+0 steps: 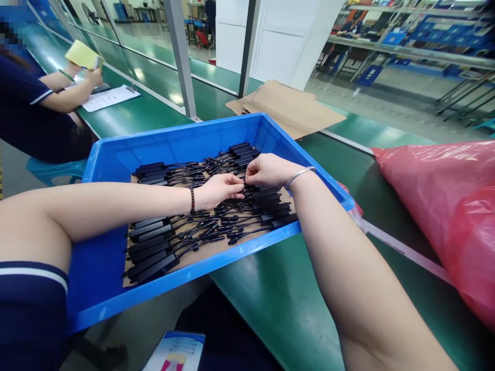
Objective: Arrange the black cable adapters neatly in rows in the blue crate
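My left hand (222,190) reaches across the blue bin (127,149) from the left, thumb and fingers pinched together. Coming in from the right, my right hand (266,170) is pinched too, its fingertips almost meeting the left ones. Something small and dark is between them, too hidden to make out. Below lie rows of slim black boxes with short cables (152,260). Their cable ends with round plugs (195,247) point to the middle of the bin. Brown cardboard (204,257) lines the bin floor beneath them. My hands cover part of the middle rows.
The bin rests partly on a green bench (270,288). Brown paper sheets (286,105) lie behind it, a red plastic bag (436,196) at right. Grey posts (181,56) rise behind. A co-worker (34,108) at left holds a yellow pad (83,54) near a clipboard (110,98).
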`<state>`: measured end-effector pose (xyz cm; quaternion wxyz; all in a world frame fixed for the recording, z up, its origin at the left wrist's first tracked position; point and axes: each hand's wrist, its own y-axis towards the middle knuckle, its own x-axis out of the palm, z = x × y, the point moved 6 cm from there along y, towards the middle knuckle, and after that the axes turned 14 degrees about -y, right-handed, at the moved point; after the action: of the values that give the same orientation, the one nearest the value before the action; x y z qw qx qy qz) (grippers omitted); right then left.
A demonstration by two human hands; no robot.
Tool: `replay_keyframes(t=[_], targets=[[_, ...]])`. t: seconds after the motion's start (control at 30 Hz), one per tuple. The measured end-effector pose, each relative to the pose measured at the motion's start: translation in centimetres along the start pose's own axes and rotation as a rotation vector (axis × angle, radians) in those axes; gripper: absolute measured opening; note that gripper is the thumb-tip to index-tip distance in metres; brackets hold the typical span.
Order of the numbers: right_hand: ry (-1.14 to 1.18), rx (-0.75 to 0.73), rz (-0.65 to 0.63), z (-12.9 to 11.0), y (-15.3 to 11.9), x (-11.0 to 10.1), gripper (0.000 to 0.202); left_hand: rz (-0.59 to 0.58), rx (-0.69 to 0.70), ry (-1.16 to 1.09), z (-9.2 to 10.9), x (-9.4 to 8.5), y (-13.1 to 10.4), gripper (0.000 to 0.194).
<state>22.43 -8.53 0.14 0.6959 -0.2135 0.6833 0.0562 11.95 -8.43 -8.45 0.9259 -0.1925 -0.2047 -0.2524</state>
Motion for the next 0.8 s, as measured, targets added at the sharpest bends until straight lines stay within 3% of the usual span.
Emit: replay_keyframes(t=[0.4, 0.8], targets=[[-0.010, -0.003, -0.026, -0.4, 0.3, 0.2, 0.020, -0.014, 0.015, -0.083, 0.0, 0.2, -0.2, 0.003], [0.006, 0.025, -0.199, 0.0, 0.6, 1.8, 0.023, -0.035, -0.020, 0.048, -0.2, 0.4, -0.3, 0.006]])
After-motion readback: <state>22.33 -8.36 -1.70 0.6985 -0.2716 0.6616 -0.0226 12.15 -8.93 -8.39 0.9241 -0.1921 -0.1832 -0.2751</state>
